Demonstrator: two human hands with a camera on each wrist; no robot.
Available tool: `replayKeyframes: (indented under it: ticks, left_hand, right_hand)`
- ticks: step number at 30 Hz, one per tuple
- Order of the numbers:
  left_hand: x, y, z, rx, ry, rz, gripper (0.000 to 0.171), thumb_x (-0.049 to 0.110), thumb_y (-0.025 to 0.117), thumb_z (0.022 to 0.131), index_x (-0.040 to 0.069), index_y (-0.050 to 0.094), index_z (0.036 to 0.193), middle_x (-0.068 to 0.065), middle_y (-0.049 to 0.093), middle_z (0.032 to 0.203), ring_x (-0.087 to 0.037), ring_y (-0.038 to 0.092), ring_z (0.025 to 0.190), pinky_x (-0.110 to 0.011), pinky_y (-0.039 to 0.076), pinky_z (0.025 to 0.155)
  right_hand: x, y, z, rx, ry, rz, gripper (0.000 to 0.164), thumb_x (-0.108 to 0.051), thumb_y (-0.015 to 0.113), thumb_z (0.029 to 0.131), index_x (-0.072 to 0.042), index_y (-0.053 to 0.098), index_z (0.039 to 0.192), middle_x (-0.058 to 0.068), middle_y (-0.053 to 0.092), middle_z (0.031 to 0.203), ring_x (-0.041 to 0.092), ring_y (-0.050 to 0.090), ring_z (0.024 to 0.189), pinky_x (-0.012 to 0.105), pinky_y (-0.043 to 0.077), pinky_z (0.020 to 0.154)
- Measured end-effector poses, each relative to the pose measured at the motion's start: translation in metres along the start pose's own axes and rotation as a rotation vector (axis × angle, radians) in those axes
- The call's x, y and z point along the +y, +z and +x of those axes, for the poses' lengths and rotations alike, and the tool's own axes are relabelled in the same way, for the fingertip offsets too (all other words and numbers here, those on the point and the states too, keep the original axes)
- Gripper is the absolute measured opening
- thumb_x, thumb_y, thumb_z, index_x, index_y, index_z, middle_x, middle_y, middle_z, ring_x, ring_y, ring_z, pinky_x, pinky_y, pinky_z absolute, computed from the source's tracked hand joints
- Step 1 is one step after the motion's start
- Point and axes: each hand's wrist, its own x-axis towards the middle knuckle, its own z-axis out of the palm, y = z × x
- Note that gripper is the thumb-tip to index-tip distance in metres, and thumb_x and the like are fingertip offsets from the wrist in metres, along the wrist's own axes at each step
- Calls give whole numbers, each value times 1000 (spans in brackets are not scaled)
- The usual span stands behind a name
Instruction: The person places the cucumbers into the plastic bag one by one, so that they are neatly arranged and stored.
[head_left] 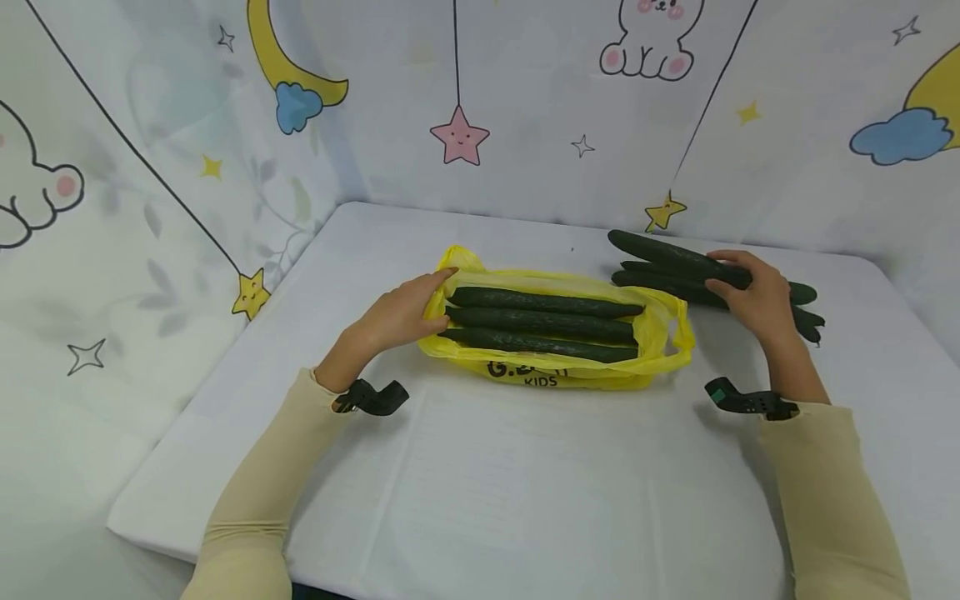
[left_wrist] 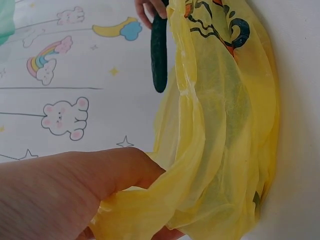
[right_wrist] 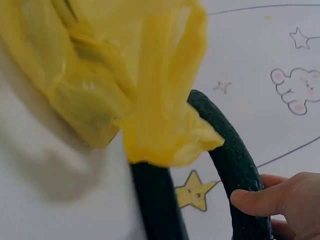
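A yellow plastic bag [head_left: 566, 382] lies on the table, its mouth spread, with three dark green cucumbers [head_left: 536, 320] side by side inside. My left hand [head_left: 397, 312] holds the bag's left end; the left wrist view shows the thumb [left_wrist: 132, 167] over the yellow plastic and the other fingers mostly hidden behind it. Right of the bag, my right hand [head_left: 761, 296] grips a long cucumber [head_left: 663, 250], its left end raised. The right wrist view shows the thumb across this cucumber [right_wrist: 232, 155]. Other cucumbers [head_left: 663, 283] lie beneath it, partly covered by the hand.
The white table [head_left: 525, 483] stands against a printed backdrop [head_left: 525, 75] with stars, moons and bears. A bag handle loop [head_left: 684, 335] sticks out at the bag's right end, near the loose cucumbers. Black wrist cameras [head_left: 375, 398] sit on both wrists.
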Motion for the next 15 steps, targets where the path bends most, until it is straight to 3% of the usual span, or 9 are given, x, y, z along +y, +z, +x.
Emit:
replayKeyframes:
  ticks: [7,15]
  left_hand:
    - [2,-1,0,-6,-5,1,75,17,64,92,7,25,155,-17,35,154,-35,36,140,-53,38,106]
    - [0,-1,1,-2,1,14,75,18,64,92,7,25,155,-17,35,154,-35,36,140,-53,39,105]
  right_hand:
    - [-18,-5,-4,-17,-56,33,42,-9,61,96,-2,53,137,33,47,137,53,37,130,69,23,107]
    - [-45,-11,-10,-39,-114,52,44,-14,60,97,-4,51,139,33,47,138,53,38,130,70,23,106]
